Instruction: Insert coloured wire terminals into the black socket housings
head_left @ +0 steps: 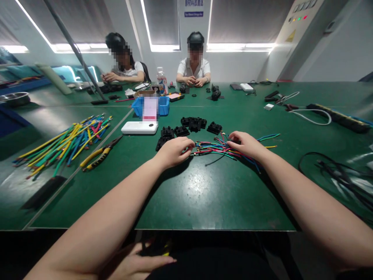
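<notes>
I can't tell whether the curled left hand [176, 151] or right hand [244, 143] pinches any of the loose wires [215, 147] near mid-frame, where tugging one could drag its crossed neighbours into a tangle.

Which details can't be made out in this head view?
Head view:
Left hand: its back hides anything in its grip.
Coloured wires: the right hand covers part.
Third hand: the left forearm hides part, the bottom edge cuts it off; whose is unclear.
Black cables: blurred, cut off by the right edge.
</notes>
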Demonstrator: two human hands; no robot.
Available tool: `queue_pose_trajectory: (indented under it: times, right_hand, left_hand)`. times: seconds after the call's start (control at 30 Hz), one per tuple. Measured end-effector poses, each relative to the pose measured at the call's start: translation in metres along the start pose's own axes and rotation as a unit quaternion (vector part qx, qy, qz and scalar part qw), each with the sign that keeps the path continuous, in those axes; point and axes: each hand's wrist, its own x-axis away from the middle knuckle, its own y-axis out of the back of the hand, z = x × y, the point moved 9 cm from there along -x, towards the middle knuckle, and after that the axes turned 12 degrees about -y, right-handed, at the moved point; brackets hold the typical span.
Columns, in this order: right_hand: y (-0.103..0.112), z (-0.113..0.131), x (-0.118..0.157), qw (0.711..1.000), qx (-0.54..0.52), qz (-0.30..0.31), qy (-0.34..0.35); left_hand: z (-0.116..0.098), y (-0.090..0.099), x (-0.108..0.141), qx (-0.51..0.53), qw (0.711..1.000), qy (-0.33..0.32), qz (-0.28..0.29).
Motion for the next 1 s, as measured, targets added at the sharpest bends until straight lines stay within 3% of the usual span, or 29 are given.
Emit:
queue_pose_trajectory:
  times: [0.2,0.47,0.7,0.83,0.93,1.0]
  right_hand:
    - [-0.009,0.006,0.0,0.999,-0.001,0.049,0.019]
    - [-0.003,-0.005,0.003,1.0,-0.003,0.005,-0.029]
    - [0.034,-0.004,0.01,0.985,-0.061,-0.155,-0.048]
    - [0.055,0.006,0.02,0.973,-0.09,-0.211,-0.022]
    - [0.066,0.02,0.027,0.968,-0.115,-0.219,0.036]
    - [0.064,0.031,0.027,0.973,-0.146,-0.162,0.078]
  left_hand:
    - [-0.002,-0.004,0.002,-0.001,1.0,-0.003,0.016]
    - [-0.003,-0.006,0.003,0.013,1.0,-0.001,0.019]
    - [-0.003,-0.005,0.004,-0.003,1.0,0.002,0.021]
    - [-0.002,-0.003,0.005,-0.009,1.0,0.005,0.023]
    - [-0.003,-0.003,0.005,-0.003,1.0,0.008,0.023]
    - [-0.004,-0.003,0.004,0.002,1.0,0.008,0.023]
